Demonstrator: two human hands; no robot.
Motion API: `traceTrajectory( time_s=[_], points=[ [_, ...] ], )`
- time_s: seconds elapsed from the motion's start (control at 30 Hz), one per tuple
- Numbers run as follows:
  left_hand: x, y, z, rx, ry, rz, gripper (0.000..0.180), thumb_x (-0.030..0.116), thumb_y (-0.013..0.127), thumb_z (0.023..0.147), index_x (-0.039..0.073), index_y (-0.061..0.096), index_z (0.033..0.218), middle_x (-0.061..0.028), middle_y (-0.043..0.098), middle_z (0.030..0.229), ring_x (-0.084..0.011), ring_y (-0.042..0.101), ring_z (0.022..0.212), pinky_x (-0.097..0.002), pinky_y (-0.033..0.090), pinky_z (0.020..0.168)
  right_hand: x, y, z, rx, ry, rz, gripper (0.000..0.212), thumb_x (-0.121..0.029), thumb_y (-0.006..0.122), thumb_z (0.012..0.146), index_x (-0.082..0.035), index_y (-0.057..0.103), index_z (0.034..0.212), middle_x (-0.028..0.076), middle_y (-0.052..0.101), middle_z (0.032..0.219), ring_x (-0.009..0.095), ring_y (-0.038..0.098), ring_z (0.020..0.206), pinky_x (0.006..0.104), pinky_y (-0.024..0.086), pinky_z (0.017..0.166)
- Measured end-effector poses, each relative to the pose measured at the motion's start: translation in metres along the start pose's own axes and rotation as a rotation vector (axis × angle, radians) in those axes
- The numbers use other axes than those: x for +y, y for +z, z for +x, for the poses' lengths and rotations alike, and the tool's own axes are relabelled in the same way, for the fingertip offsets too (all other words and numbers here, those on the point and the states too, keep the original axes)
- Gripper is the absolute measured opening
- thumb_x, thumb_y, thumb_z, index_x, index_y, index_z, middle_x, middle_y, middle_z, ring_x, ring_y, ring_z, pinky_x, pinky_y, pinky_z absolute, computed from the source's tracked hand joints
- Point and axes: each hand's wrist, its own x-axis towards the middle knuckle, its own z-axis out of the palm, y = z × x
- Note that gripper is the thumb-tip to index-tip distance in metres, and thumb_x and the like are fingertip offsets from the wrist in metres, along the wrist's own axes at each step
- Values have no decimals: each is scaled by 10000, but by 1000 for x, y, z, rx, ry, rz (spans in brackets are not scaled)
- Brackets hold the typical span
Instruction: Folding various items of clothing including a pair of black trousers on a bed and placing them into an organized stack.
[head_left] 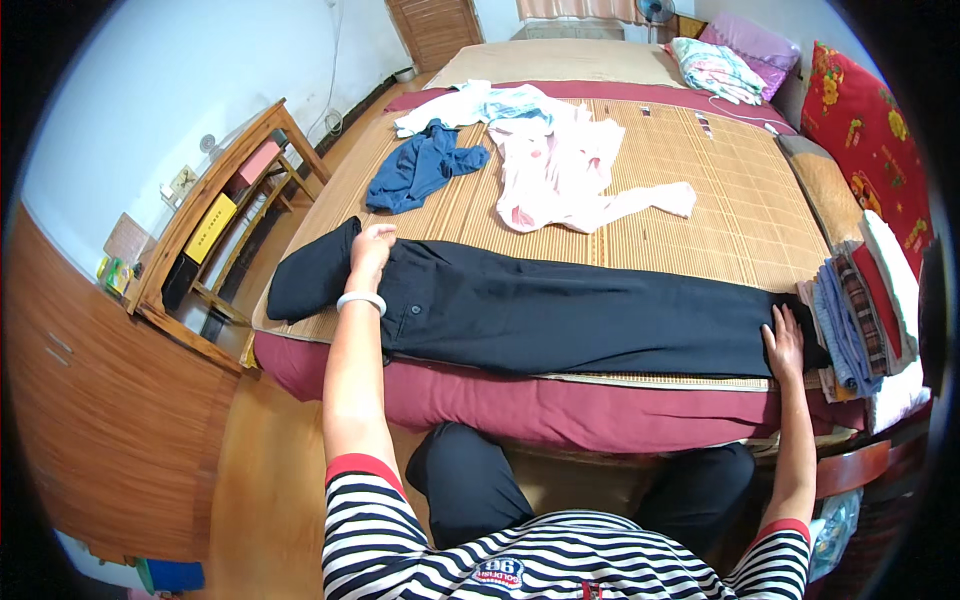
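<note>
A pair of black trousers [580, 310] lies lengthwise along the near edge of the bed, waist to the left and leg ends to the right. My left hand [371, 252], with a pale bangle [361, 302] at the wrist, is at the far corner of the waist, its fingers curled together on the cloth. Left of that hand lies a folded black garment [312, 278]. My right hand [786, 342] rests flat on the leg ends with its fingers spread. Close by that hand stands a stack of folded clothes [852, 318].
Farther back on the bamboo mat [720, 220] lie a crumpled blue garment [425, 168], pink clothing [560, 170] and a white-and-blue piece [470, 106]. A red flowered cushion [868, 150] leans at the right. A wooden rack [240, 170] stands left of the bed.
</note>
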Motion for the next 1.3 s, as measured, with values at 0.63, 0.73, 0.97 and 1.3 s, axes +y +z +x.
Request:
traceTrajectory(
  time_s=[0.63,0.73,0.97,1.3],
  points=[
    [14,-11,-8,-284,96,258,257,133,820,740,36,734,962,-78,720,966,-165,657,866,-305,507,794,5,4,0,17,-19,-7,552,-394,503,981,-96,442,1441,172,387,1520,352,344,1410,473,253,1166],
    [14,-22,-8,-200,365,336,192,172,788,791,39,682,879,-48,694,938,-135,626,886,-276,480,807,0,4,1,1,-17,3,555,-396,501,980,-98,437,1444,173,382,1522,349,338,1414,475,250,1168],
    [26,-37,-6,-153,488,96,214,164,732,860,54,549,862,-2,537,794,-117,505,811,-255,422,787,7,8,2,14,-26,1,555,-393,499,979,-98,435,1445,173,382,1522,350,338,1414,480,248,1169],
    [44,43,-82,-66,845,862,527,482,652,852,129,617,1242,-143,545,1352,-336,413,1346,-523,302,1111,5,8,2,28,-47,5,549,-399,484,985,-94,445,1439,172,388,1518,355,349,1405,477,251,1165]
  ],
)
